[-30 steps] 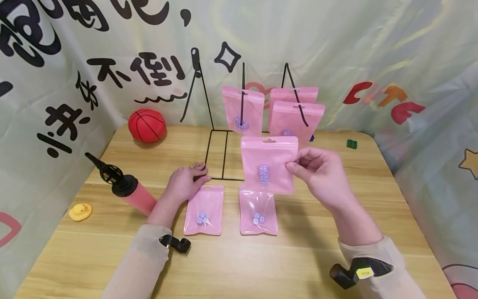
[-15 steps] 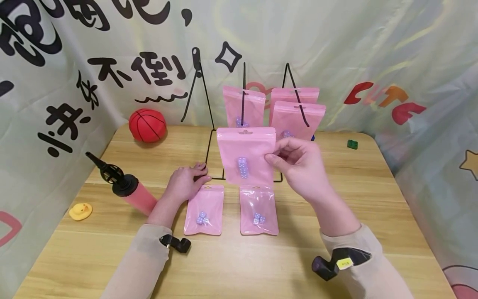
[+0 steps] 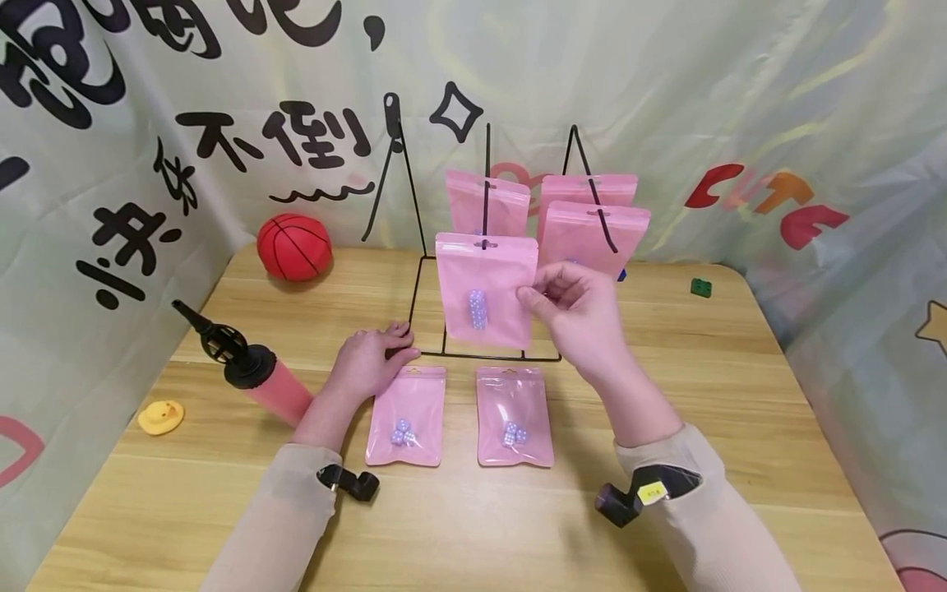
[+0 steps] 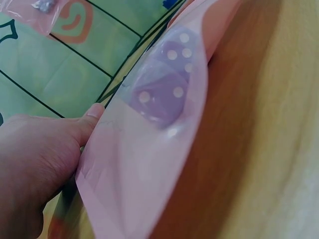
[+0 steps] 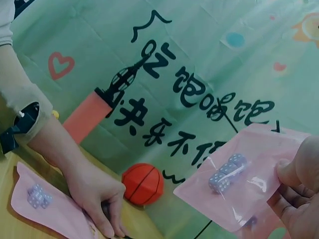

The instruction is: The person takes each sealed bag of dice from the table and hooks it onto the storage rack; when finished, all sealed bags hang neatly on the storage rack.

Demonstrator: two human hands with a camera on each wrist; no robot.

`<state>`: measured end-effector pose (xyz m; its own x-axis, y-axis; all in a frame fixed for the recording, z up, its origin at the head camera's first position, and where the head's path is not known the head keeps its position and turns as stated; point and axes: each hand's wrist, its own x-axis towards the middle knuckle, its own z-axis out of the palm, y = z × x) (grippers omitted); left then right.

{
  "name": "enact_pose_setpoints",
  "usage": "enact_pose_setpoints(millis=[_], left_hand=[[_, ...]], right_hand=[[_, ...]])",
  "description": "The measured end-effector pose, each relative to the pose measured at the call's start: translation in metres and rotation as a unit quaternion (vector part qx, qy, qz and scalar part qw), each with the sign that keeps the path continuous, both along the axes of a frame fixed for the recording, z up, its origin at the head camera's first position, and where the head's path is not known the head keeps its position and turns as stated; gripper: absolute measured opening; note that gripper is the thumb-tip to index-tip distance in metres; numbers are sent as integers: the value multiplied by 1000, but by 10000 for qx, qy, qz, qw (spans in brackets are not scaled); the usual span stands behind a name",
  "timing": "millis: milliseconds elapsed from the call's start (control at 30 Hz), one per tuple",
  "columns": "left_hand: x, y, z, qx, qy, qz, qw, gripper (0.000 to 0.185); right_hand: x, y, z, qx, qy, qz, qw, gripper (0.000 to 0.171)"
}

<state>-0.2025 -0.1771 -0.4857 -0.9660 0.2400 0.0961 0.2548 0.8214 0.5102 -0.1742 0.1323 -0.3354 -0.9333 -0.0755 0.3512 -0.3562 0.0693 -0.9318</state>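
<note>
My right hand [image 3: 580, 316] pinches the right edge of a pink zip bag [image 3: 503, 284] with pale purple dice [image 3: 477, 310] inside. This bag hangs upright in front of the black wire rack [image 3: 540, 358], its hang hole at the tip of the middle hook [image 3: 486, 205]. Whether the hook passes through the hole, I cannot tell. My left hand [image 3: 367, 362] grips the rack's front left base corner. Just below that hand lies one pink dice bag [image 3: 407, 419], and another bag [image 3: 514, 419] lies to its right.
One pink bag [image 3: 481, 201] hangs farther back on the middle hook. Two bags [image 3: 595, 234] hang from the right hook; the left hook [image 3: 376, 197] carries none. Around the left side are a red ball [image 3: 293, 247], a pink hand pump [image 3: 277, 390] and a yellow duck [image 3: 160, 418]. A green block [image 3: 700, 288] lies right.
My right hand has carried its bag left, then up and away toward the middle hook, bringing the hole to the hook's tip. The left hand has stayed on the rack corner.
</note>
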Motion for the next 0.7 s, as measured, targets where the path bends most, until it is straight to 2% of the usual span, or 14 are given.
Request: enact_pose_setpoints(millis=[200, 367, 700], left_hand=[[0, 0, -1, 43, 21, 19, 10000, 44], [-1, -2, -4, 74, 34, 25, 10000, 44], [-1, -2, -3, 76, 7, -6, 10000, 43]], right_hand=[[-11, -3, -4, -143, -64, -109, 9998, 7], [-21, -5, -5, -64, -60, -307, 9995, 7], [-31, -9, -2, -31, -94, -638, 9979, 7]])
